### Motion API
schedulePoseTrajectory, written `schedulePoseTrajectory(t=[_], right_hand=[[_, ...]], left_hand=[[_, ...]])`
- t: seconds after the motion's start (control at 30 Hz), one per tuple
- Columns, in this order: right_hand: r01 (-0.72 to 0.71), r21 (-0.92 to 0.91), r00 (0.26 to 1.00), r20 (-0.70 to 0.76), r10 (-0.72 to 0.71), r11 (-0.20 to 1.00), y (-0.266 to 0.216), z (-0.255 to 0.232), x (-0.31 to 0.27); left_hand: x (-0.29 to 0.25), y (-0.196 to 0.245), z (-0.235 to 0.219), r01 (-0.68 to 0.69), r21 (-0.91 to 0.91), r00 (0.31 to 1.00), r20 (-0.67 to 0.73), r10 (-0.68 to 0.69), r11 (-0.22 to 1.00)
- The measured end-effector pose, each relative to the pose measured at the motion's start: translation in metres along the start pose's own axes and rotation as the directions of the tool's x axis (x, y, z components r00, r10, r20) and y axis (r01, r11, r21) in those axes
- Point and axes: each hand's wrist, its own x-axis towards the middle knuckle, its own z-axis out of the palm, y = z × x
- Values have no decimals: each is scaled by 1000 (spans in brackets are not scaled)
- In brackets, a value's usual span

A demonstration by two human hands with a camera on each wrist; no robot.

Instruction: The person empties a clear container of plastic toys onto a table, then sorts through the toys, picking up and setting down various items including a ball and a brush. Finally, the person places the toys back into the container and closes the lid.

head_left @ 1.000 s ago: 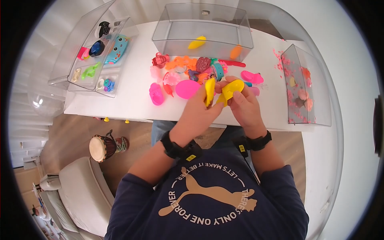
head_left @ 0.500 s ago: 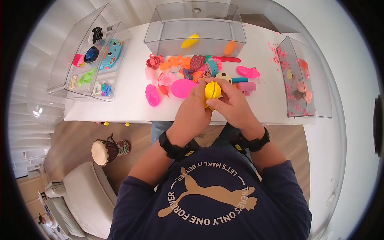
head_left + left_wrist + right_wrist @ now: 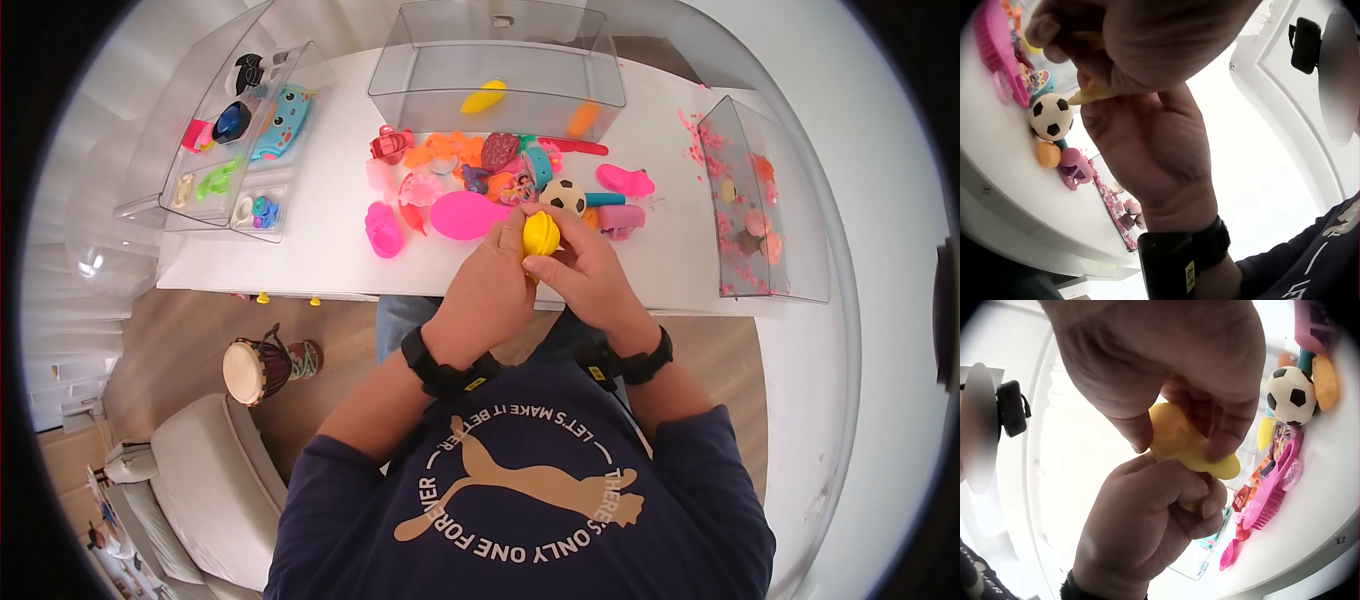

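Both hands meet over the table's front part around a yellow two-part plastic toy [image 3: 541,234], a seam running down its rounded top. My left hand [image 3: 488,285] grips it from the left. On the other side, my right hand [image 3: 597,275] holds it with the thumb low and the fingers behind. In the right wrist view, the toy [image 3: 1188,440] shows a broad rounded part and a narrower lobe. Fingers hide much of it. Just beyond the hands lie a pink oval hairbrush [image 3: 467,216] and a small soccer ball [image 3: 564,197].
A pile of colourful toys [image 3: 500,152] lies mid-table. Behind it stands a clear bin [image 3: 498,105] with a yellow and an orange piece inside. Another clear bin [image 3: 768,215] is at the right, pink bits around it. A divided clear case [image 3: 255,140] stands left.
One second ago each hand held a yellow piece, the two slightly apart. The pieces have since come together between the hands. From half a second ago, the hands have hardly moved.
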Motion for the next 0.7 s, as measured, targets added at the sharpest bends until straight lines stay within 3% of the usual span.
schedulePoseTrajectory(t=[0.13,0.27,0.37,0.47,0.57,0.67,0.7], right_hand=[[-22,48,999,28,20,999,-12,0,-1],[144,-246,986,-44,-159,959,-22,4,-3],[214,-458,962,-55,-267,863,-23,1,2],[269,-521,938,-49,-343,810,-15,-1,4],[287,-537,934,-26,-355,793,-13,-1,5],[293,-567,926,-32,-376,770,-15,2,4],[315,-590,914,-22,-405,744,-16,2,4]], left_hand=[[1,7,-6,-5,-52,1000,-19,4,999],[5,9,-17,-27,-290,996,72,50,957],[3,-5,-23,-168,-122,984,-75,159,978],[0,6,-34,21,-506,999,46,3,862],[4,8,-37,97,-471,995,57,-80,877],[4,6,-33,66,-646,997,6,-82,760],[4,4,-28,1,-612,998,-51,-40,791]])
